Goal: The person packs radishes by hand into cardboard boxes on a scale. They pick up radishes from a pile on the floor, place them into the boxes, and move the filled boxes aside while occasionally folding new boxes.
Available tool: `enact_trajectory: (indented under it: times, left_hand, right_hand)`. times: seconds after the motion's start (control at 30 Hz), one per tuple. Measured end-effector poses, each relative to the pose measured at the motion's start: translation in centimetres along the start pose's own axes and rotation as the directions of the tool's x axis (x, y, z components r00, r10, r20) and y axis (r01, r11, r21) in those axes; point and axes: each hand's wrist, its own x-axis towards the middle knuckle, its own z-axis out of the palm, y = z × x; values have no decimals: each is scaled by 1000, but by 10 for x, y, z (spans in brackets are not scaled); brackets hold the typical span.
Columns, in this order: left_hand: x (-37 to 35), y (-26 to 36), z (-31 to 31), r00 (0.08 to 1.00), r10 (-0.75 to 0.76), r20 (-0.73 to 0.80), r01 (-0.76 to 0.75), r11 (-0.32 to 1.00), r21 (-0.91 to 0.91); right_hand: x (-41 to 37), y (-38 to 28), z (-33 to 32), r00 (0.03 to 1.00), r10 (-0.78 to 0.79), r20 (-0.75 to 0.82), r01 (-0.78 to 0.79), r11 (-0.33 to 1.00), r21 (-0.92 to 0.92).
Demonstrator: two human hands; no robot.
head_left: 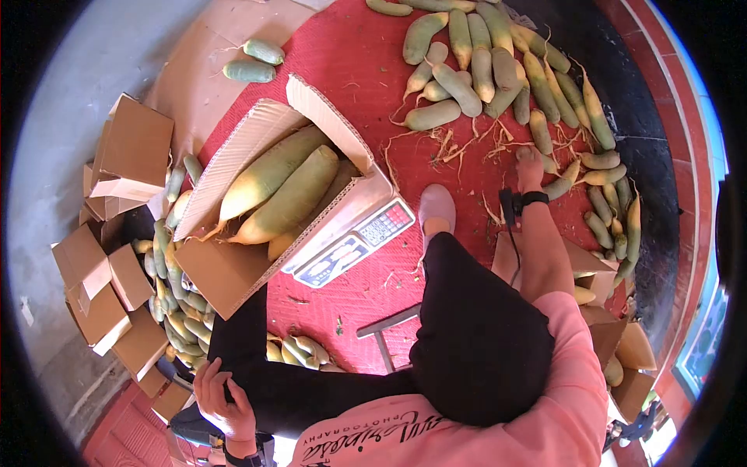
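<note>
My right hand [530,165] reaches out over the red mat, its fingers closed at the end of a green radish [549,164] at the lower edge of a large radish pile. My left hand [223,398] rests by my left knee, fingers apart and holding nothing. Between my legs and the pile, an open cardboard box [226,272] holds several large green radishes [299,194]. The box sits tilted on a white scale [350,247] with a keypad.
Several open cardboard boxes [82,261] stand at the left around more radishes [183,319]. Two radishes [249,71] lie at the upper left. Other boxes [634,346] are at the right, near a wall edge. A metal stool frame [389,321] is between my legs.
</note>
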Motion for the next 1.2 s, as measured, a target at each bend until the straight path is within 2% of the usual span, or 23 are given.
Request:
enact_trajectory:
  times: [0.07, 0.1, 0.17, 0.2, 0.27, 0.3, 0.4, 0.43, 0.5, 0.57, 0.63, 0.7, 0.77, 0.8, 0.87, 0.9, 0.97, 1.0, 1.03, 1.07, 1.1, 1.17, 1.2]
  left_hand:
    - [-1, 1, 1, 1000, 3, 7, -3, 1000, -8]
    - [-1, 1, 1, 1000, 1, -2, -1, 1000, -13]
    - [-1, 1, 1, 1000, 4, -15, -4, 1000, -18]
    - [0, 0, 1, 1000, 11, -20, -11, 1000, -15]
    - [0, 0, 1, 999, 11, -32, -11, 1000, -11]
    - [0, 1, 1, 999, 14, -33, -14, 1000, -16]
    - [-2, 0, 3, 999, 0, -36, -1, 1000, -12]
    - [-3, 0, 2, 999, -10, -35, 9, 1000, -11]
    - [-4, -2, 2, 999, -9, -35, 9, 1000, -7]
    - [-2, -2, 3, 999, -12, -46, 11, 1000, -11]
    - [-3, -2, 1, 999, -12, -31, 11, 1000, -11]
    - [-4, -2, 1, 999, -17, -31, 17, 1000, -12]
    - [-4, -2, 1, 999, -22, -39, 21, 1000, -17]
    - [-4, -4, 1, 999, -12, -45, 11, 1000, -21]
    - [-6, -4, 1, 999, -10, -52, 8, 1000, -23]
    - [-5, -4, 0, 999, -13, -52, 12, 999, -31]
    - [-6, -4, 0, 999, -17, -51, 15, 999, -40]
    - [-6, -4, 1, 998, -17, -58, 15, 999, -46]
    - [-6, -3, 2, 998, -17, -66, 13, 998, -54]
    - [-6, -2, 1, 998, -18, -68, 14, 998, -59]
    - [-6, -1, 1, 997, -11, -78, 6, 998, -62]
    - [-7, -2, 0, 996, -7, -91, 1, 998, -68]
    - [-8, -3, 0, 995, -16, -96, 10, 998, -69]
  right_hand:
    - [3, -20, 3, 978, -198, -64, 205, 875, 439]
    - [5, -35, 0, 979, -193, -67, 203, 877, 436]
    - [-4, -91, -19, 979, -201, -34, 198, 978, -68]
    - [-9, -98, -18, 979, -202, -39, 199, 978, -66]
    - [-20, -109, -17, 974, -209, -88, 136, 849, -511]
    - [-28, -109, -22, 973, -214, -85, 142, 849, -509]
    - [-57, -112, -41, 940, -333, -72, 172, 648, -742]
    - [-55, -107, -41, 941, -333, -65, 177, 648, -741]
    - [-48, -102, -45, 969, -185, 162, 237, 519, -822]
    - [-63, -108, -46, 972, -181, 152, 225, 510, -830]
    - [-67, -92, -30, 891, -439, 115, 302, 384, -873]
    - [-63, -81, -20, 890, -430, 154, 350, 426, -834]
    - [-70, -103, -28, 944, -184, 272, 329, 541, -774]
    - [-72, -112, -31, 943, -191, 273, 333, 539, -773]
    - [-79, -123, -34, 957, -104, 271, 267, 684, -679]
    - [-71, -120, -30, 956, -109, 274, 272, 682, -679]
    - [-37, -109, -23, 977, -119, 179, 190, 869, -457]
    - [-22, -106, -26, 977, -121, 177, 191, 868, -458]
    - [-15, -115, -36, 973, -99, 210, 72, 988, 135]
    - [-14, -121, -43, 963, -103, 249, -94, 736, 670]
    - [-14, -125, -50, 963, -106, 246, -89, 738, 669]
    - [-59, -183, -86, 973, -30, 231, -185, 504, 844]
    - [-50, -158, -73, 992, -26, 121, -77, 635, 769]
